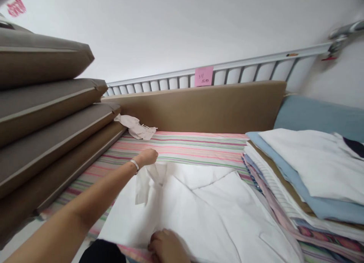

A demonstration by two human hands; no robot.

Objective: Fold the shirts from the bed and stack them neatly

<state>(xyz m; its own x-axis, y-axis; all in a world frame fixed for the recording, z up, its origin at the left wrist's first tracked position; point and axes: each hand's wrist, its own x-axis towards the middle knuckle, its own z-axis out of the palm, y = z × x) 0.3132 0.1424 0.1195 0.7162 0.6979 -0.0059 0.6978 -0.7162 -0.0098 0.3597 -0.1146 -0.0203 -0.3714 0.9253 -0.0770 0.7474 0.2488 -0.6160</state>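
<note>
A white coat (199,202) lies spread on a striped sheet, with front overlap lines and a pocket seam showing. My left hand (148,157), a bracelet on its wrist, is closed at the coat's far left corner and appears to pinch its fabric. Below that wrist a loose white flap stands up from the cloth. At the coat's near edge, my right hand (169,246) has its fingers curled on the fabric. The bottom of the picture cuts off part of this hand.
Folded clothes (309,179) are stacked at the right, beside a blue cushion (318,113). Thick brown cushions (51,122) pile up on the left. A crumpled pale cloth (139,127) lies near a brown backboard (199,109). Behind it runs a white radiator (241,73) with a pink note (204,76).
</note>
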